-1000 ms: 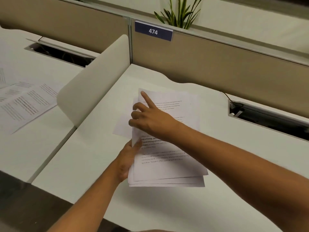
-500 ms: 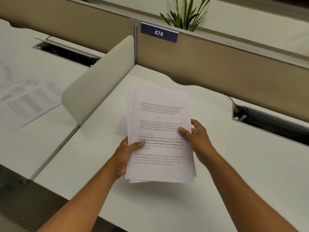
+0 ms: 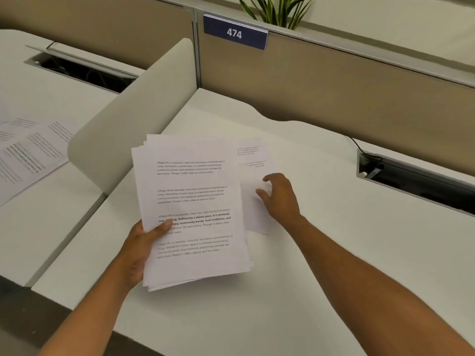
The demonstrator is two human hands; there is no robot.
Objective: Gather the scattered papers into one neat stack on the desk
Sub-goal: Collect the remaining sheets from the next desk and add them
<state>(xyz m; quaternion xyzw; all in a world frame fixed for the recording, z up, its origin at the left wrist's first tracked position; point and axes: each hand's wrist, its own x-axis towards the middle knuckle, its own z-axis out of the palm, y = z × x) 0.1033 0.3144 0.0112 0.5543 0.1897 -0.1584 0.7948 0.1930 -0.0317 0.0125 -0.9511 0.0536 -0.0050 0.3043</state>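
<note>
Papers half gathered on the desk [image 3: 295,291]

Left hand [image 3: 138,249] pinches the stack [image 3: 192,201] by its left edge, mid-desk; right hand [image 3: 279,197], fingers loosely curled, rests on a loose sheet [image 3: 253,160] just beside it.

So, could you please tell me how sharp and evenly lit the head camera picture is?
Head view: soft, even light, no glare; top sheet of the stack partly legible; the loose sheet by the right hand is blurred; wide-angle lens bends the partition.
</note>
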